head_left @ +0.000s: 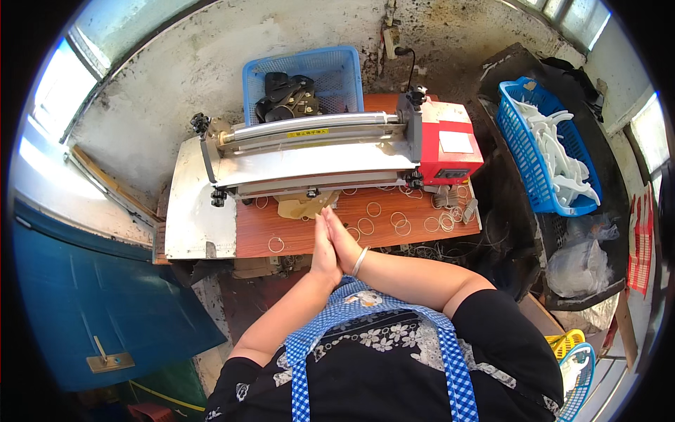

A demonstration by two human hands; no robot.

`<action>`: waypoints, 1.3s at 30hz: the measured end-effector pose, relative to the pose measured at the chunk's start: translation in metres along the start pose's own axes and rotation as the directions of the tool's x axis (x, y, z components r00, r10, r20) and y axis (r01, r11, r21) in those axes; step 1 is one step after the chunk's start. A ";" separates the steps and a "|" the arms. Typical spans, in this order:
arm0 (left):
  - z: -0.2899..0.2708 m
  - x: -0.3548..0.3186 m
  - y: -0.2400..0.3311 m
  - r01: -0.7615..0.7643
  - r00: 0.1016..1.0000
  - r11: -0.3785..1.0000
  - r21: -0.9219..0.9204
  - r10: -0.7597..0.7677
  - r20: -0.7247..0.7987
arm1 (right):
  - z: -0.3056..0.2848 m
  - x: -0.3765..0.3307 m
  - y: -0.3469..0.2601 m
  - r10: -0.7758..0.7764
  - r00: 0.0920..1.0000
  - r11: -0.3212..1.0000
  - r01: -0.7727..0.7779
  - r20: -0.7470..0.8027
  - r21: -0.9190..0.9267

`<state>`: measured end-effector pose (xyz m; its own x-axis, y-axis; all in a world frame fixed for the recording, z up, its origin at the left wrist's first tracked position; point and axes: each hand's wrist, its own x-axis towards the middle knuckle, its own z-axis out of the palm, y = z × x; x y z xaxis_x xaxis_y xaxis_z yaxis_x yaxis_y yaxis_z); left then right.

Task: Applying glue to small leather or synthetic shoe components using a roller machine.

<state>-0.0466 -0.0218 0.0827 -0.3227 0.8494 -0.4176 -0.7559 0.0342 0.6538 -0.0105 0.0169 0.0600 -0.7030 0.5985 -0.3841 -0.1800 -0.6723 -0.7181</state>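
My left hand (324,254) and my right hand (343,240) rest palm to palm at the front edge of the reddish wooden table (309,240). Their fingers are stretched out and point away from me. Whatever may lie between the palms is hidden. On my right wrist sits a white bangle (360,261). Just beyond the fingertips is a tan flat piece (299,207), partly under a roller machine (313,158) with a long metal roller and a red end box (450,137). Several pale rings (401,224) lie scattered on the table to the right.
A blue basket (304,63) with black parts stands behind the machine. To the right, another blue basket (517,151) holds white curved pieces (559,151), with a clear plastic bag (578,271) near it. A blue panel (105,295) is at the left.
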 end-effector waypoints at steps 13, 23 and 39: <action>0.058 0.215 0.096 -0.093 0.670 -0.616 0.782 0.543 0.506 | -0.178 -0.112 -0.036 0.021 0.792 0.941 -0.221 -0.610 -0.254; 0.072 0.289 0.113 0.169 0.982 -0.506 0.846 0.162 -0.100 | -0.280 -0.092 -0.056 -0.521 0.612 0.565 -0.275 -0.595 -0.778; 0.077 0.074 0.047 -0.508 0.618 -0.298 0.808 0.527 0.583 | -0.296 0.007 -0.109 -0.642 0.651 -0.392 0.173 0.404 -0.903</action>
<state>-0.0623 0.0834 0.1306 -0.2656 0.8503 0.4543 0.8496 -0.0163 0.5271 0.2081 0.2231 -0.0362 -0.6201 0.6459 0.4454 0.5707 0.7609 -0.3089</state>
